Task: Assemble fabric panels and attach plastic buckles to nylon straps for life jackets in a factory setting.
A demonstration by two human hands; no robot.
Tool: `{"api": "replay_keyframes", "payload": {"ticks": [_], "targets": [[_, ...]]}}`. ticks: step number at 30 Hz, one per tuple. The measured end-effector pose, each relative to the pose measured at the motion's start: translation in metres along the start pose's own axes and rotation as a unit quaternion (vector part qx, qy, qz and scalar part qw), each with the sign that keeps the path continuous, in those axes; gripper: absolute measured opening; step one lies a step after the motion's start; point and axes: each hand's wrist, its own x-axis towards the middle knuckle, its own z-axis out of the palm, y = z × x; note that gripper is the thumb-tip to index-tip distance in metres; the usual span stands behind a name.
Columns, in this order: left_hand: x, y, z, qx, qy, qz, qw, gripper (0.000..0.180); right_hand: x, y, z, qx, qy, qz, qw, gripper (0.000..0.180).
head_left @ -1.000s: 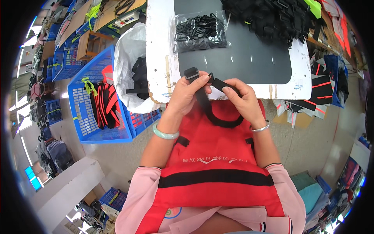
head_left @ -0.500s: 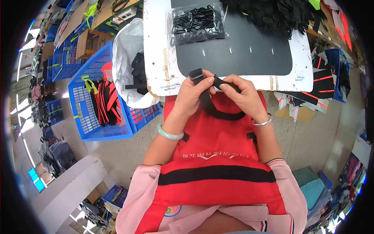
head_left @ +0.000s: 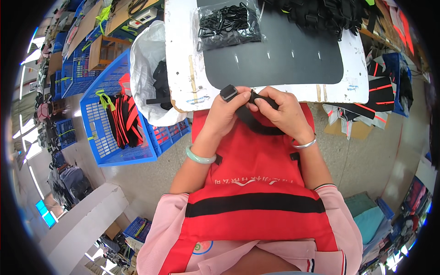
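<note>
A black webbing strap [head_left: 256,124] runs between my two hands and hangs in a loop below them, over the red apron [head_left: 256,158]. My left hand [head_left: 223,113] is closed on it, thumb on top, and a black plastic buckle [head_left: 228,93] sticks out past the fingers. With thumb and fingers pinched together, my right hand [head_left: 286,112] grips the other stretch of the strap, its tip close to my left thumb. The fingers partly hide where the strap's end lies. Both hands are at the near edge of the worktable [head_left: 188,68].
On the table lie a clear bag of small black plastic parts [head_left: 229,25] and a heap of black straps [head_left: 316,16]. To the left stand a white sack [head_left: 143,78] and a blue crate [head_left: 103,142] with orange-and-black pieces. Striped fabric pieces [head_left: 380,98] are piled on the right.
My right hand has shifted slightly left, its fingertips now nearer my left thumb. The buckle has turned a little, and the strap loop has become smaller.
</note>
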Motion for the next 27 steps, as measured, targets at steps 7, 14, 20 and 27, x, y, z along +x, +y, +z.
{"api": "replay_keyframes", "payload": {"ticks": [7, 14, 20, 27], "targets": [[0.001, 0.003, -0.011, -0.114, -0.144, -0.105, 0.977, 0.019, -0.003, 0.003, -0.010, 0.076, -0.063, -0.027, 0.995, 0.013], [-0.002, -0.004, 0.008, 0.055, -0.025, 0.042, 0.997, 0.015, -0.002, 0.009, -0.004, -0.036, 0.006, -0.020, 0.999, 0.013], [-0.007, 0.003, 0.016, 0.172, 0.004, 0.091, 0.981, 0.011, -0.002, 0.021, 0.005, -0.018, 0.058, -0.050, 0.997, 0.014], [-0.005, 0.000, 0.012, 0.272, -0.018, 0.173, 0.947, 0.009, 0.000, 0.004, 0.009, -0.046, 0.106, -0.135, 0.984, 0.014]]}}
